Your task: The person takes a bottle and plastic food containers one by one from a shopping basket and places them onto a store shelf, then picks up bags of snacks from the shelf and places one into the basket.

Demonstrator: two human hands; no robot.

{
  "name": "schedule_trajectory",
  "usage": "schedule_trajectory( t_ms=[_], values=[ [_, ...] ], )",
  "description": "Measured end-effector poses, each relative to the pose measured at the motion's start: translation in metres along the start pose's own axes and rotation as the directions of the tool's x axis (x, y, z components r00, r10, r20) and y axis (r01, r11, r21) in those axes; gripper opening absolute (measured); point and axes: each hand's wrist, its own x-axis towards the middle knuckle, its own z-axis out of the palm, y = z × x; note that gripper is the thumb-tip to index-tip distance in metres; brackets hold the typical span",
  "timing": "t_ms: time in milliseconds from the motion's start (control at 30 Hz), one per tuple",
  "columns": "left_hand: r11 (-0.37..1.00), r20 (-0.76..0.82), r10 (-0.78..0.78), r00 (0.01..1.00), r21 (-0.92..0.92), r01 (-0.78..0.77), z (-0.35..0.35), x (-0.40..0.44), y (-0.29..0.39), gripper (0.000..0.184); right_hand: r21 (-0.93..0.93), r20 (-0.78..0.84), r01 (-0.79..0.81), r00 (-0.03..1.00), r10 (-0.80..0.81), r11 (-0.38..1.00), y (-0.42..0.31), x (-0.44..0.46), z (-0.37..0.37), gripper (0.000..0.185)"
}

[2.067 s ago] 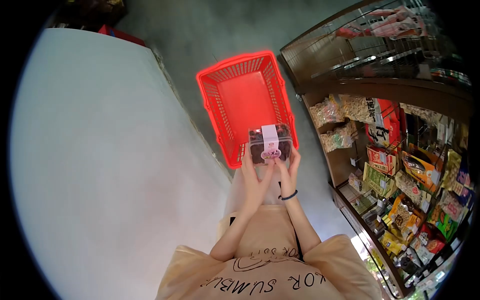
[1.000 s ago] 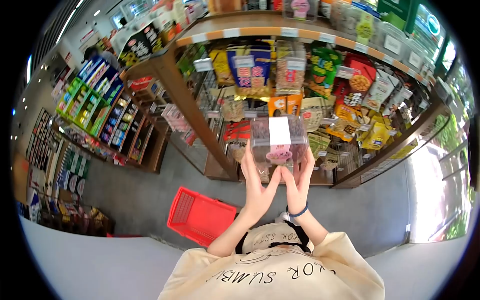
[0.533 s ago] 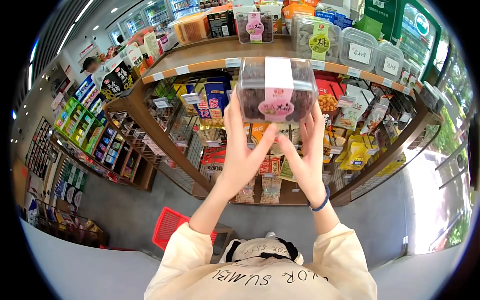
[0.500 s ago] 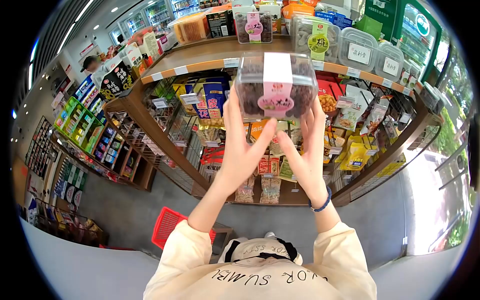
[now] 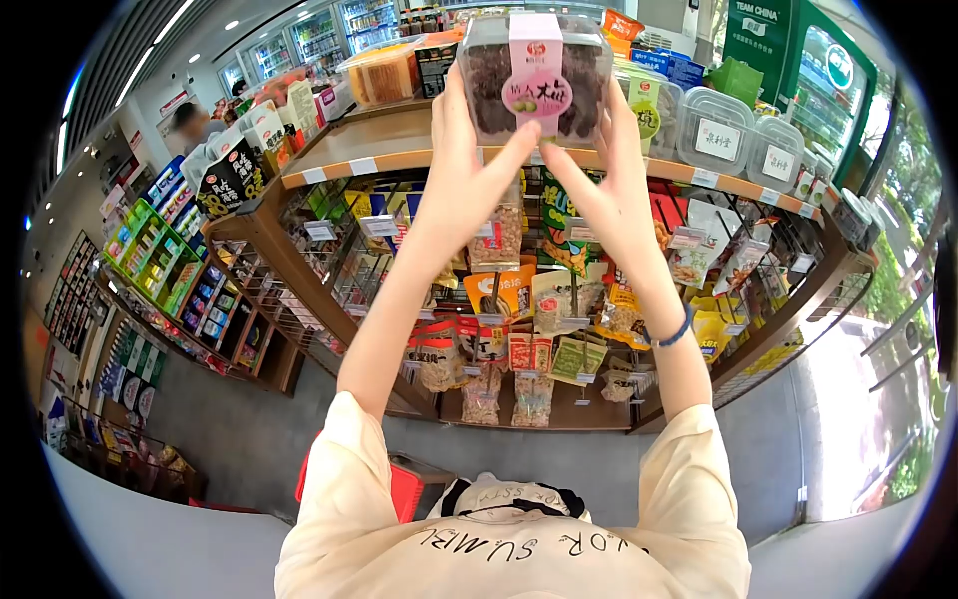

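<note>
A clear plastic box of dark dried plums (image 5: 487, 92) is held up at arm's length, over the front edge of the shelf top. Its pink and white label faces me. My left hand (image 5: 467, 165) grips its left side, fingers partly behind the box and thumb at the lower front. From the other side, my right hand (image 5: 604, 185) closes on the right edge, its thumb also near the bottom. Just right of the box stands a clear tub with a green label (image 5: 647, 108), partly hidden by my right hand. Whether the box touches the shelf, I cannot tell.
The wooden shelf top (image 5: 329, 150) carries a bread pack (image 5: 384, 75) and lidded clear tubs (image 5: 715, 135). Below hang many snack bags (image 5: 499, 290). A red basket (image 5: 404, 491) is low by my left sleeve. Another person (image 5: 195, 125) stands at far left.
Both hands have carried the plum box up and farther forward, toward the shelf top. My arms are stretched out more, and more hanging snack bags show beneath them.
</note>
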Motion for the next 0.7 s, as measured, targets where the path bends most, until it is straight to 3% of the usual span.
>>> schedule_trajectory(
  t_ms=[67,200,267,400,467,533,633,700],
  values=[
    [0.999,0.006,-0.041,0.999,-0.013,0.041,-0.007,0.016,-0.011,0.078,-0.062,0.008,0.057,0.998,-0.057,0.996,0.012,0.011,0.009,0.081],
    [0.999,0.034,-0.016,0.999,0.028,0.015,-0.017,0.040,-0.035,0.075,0.049,0.025,0.002,1.000,-0.003,0.999,0.040,0.029,0.025,0.084],
    [0.981,0.035,-0.087,0.996,-0.172,0.092,-0.017,0.046,-0.043,0.070,0.025,0.034,-0.029,0.999,0.028,0.999,0.046,0.037,0.026,0.084],
    [0.988,0.023,-0.125,0.992,-0.087,0.127,-0.016,0.056,-0.086,0.064,0.143,0.123,-0.144,0.984,0.127,0.979,0.072,0.047,0.039,0.085],
    [0.990,0.006,-0.141,0.990,-0.026,0.142,-0.014,0.058,-0.102,0.065,0.171,0.177,-0.284,0.951,0.254,0.944,0.074,0.046,0.045,0.088],
    [0.976,0.000,-0.113,0.994,0.185,0.111,-0.012,0.058,-0.111,0.068,0.090,0.130,-0.203,0.973,0.190,0.975,0.087,0.046,0.052,0.090],
    [0.956,0.029,-0.182,0.983,0.238,0.170,-0.015,0.058,-0.111,0.067,0.001,0.157,-0.153,0.976,0.151,0.988,0.088,0.047,0.052,0.089],
    [0.945,0.063,-0.205,0.977,0.271,0.181,-0.018,0.061,-0.115,0.066,-0.264,0.198,-0.247,0.932,0.303,0.932,0.082,0.050,0.048,0.087]
  ],
)
